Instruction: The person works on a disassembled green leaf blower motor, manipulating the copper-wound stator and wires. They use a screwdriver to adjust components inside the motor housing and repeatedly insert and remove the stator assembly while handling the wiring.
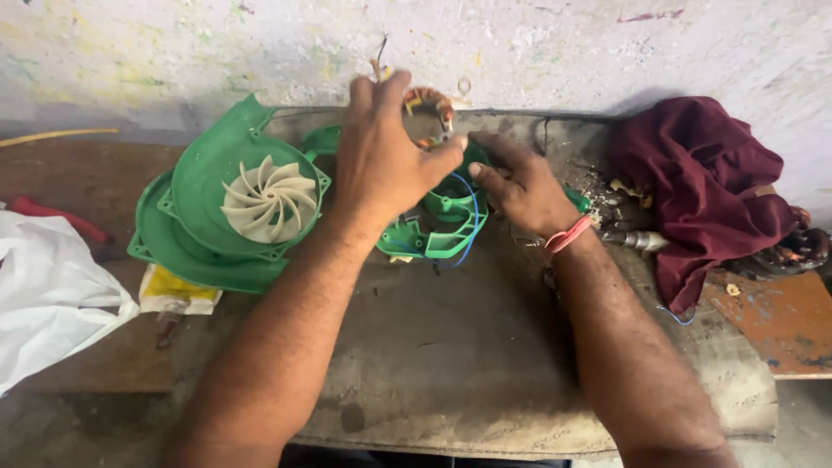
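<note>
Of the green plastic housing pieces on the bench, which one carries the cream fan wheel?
The round green plastic housing shell at left, away from both hands; the cream fan wheel sits in it. The green handle-shaped piece below the hands has only blue wire.

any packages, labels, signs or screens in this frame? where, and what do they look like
Small packet: lies flat on the bench just under the green fan housing, left of the left forearm; white with a yellow patch, crumpled, print too small to tell.
White plastic bag: at the left edge, limp and wrinkled, no marking visible.
No labels, signs or screens show elsewhere.
</note>
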